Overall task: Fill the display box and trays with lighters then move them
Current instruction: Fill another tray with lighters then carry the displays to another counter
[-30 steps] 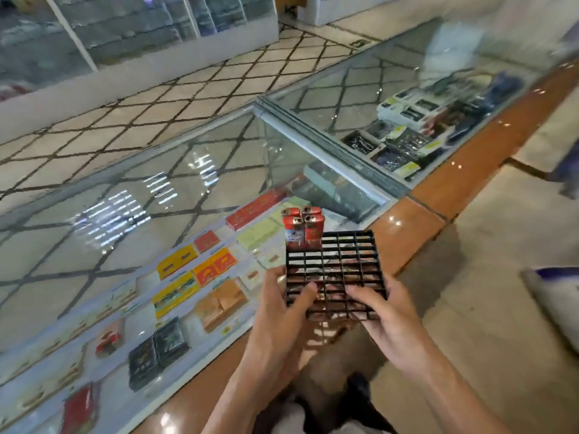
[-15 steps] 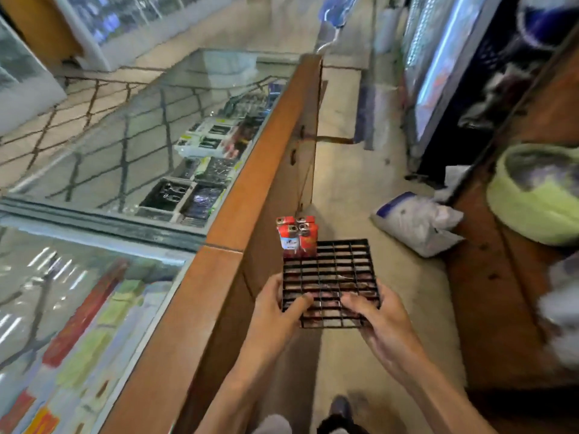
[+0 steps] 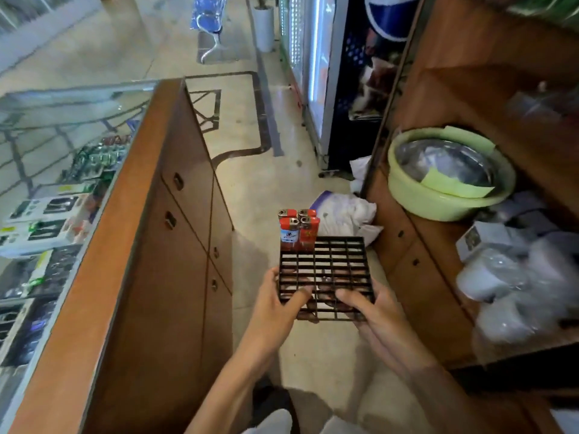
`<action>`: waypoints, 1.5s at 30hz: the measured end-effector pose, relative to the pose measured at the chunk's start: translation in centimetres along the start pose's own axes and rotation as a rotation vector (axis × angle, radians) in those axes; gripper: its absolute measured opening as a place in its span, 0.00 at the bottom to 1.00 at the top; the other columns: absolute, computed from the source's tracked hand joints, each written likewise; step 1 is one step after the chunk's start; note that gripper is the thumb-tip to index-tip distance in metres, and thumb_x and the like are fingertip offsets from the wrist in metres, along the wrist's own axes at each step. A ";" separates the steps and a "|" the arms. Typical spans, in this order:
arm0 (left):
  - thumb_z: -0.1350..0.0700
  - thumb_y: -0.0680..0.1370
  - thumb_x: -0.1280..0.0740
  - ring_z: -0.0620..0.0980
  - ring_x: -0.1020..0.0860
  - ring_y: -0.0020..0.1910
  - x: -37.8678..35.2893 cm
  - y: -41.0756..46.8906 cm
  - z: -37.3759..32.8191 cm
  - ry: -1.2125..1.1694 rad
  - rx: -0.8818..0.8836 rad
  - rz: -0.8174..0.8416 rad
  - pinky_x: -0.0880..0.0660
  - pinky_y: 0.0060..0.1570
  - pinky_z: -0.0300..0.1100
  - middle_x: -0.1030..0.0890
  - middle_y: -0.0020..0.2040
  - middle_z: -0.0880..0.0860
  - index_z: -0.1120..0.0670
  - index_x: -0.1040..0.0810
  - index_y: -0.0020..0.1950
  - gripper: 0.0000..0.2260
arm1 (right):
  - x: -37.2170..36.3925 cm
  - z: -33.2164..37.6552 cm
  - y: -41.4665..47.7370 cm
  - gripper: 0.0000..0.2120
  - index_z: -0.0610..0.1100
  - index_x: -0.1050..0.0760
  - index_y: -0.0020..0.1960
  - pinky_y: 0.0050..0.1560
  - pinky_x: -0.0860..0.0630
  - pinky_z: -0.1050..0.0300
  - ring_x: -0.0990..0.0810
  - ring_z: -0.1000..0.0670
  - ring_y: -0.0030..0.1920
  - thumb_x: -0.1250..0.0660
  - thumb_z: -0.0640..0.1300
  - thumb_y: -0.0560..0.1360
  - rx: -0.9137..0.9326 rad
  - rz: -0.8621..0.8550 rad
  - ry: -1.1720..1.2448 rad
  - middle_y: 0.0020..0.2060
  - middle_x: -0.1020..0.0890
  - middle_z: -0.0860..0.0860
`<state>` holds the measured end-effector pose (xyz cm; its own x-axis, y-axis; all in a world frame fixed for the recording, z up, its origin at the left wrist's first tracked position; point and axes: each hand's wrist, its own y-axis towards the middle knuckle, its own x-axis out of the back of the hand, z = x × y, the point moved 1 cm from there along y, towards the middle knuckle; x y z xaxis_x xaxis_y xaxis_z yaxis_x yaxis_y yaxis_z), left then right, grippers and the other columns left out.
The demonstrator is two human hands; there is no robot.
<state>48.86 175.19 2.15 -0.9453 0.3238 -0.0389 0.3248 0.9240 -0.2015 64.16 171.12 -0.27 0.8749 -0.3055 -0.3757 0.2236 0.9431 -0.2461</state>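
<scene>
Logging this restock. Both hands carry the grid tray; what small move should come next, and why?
Probably lower the tray level onto the wooden shelf at right: left hand and right hand both grip its near edge, and only four lighters stand in its far-left corner, so filling needs a free hand.

Hardly anything is reading clearly from where I'm standing. The front left lighter (image 3: 288,235) is carrying a white label with dark print, but the letters are blurring out. The lighter beside it (image 3: 308,234) is showing faint marks on red, illegible. A round blue-and-white emblem (image 3: 388,17) is showing on the dark cooler (image 3: 354,67), wordless. Print on the boxes (image 3: 47,211) under the counter glass is smearing.
</scene>
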 end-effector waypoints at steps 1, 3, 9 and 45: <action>0.65 0.77 0.36 0.43 0.19 0.47 -0.1 1.8 -0.3 0.015 0.003 0.031 0.21 0.40 0.37 0.20 0.54 0.54 0.58 0.30 0.63 0.14 | 0.2 0.3 1.3 0.19 0.43 0.22 0.54 0.43 0.21 0.61 0.17 0.47 0.51 0.28 0.39 0.63 0.008 -0.006 0.003 0.50 0.16 0.45; 0.65 0.77 0.36 0.45 0.18 0.46 -0.2 5.6 -0.8 0.035 0.011 0.100 0.20 0.38 0.39 0.20 0.54 0.56 0.58 0.30 0.62 0.14 | 0.5 0.9 4.1 0.19 0.43 0.22 0.54 0.44 0.21 0.60 0.17 0.47 0.52 0.28 0.39 0.63 0.038 -0.052 0.026 0.50 0.16 0.45; 0.67 0.77 0.36 0.44 0.19 0.36 -0.5 17.9 -3.4 0.085 -0.014 0.297 0.22 0.31 0.38 0.20 0.46 0.54 0.59 0.30 0.56 0.10 | 0.3 3.0 12.8 0.10 0.47 0.18 0.48 0.47 0.21 0.56 0.17 0.45 0.51 0.32 0.35 0.71 0.122 -0.272 -0.036 0.48 0.15 0.46; 0.62 0.76 0.31 0.51 0.21 0.57 -31.6 76.0 -13.9 0.368 -0.166 1.050 0.24 0.58 0.46 0.19 0.57 0.56 0.61 0.25 0.63 0.16 | 21.5 25.7 56.7 0.14 0.48 0.23 0.54 0.55 0.23 0.53 0.19 0.50 0.54 0.31 0.34 0.71 0.398 -1.080 -0.058 0.52 0.17 0.49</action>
<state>103.84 237.98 1.63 -0.1437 0.9723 0.1846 0.9807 0.1649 -0.1048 106.64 221.43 0.64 0.1610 -0.9822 -0.0964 0.9789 0.1714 -0.1109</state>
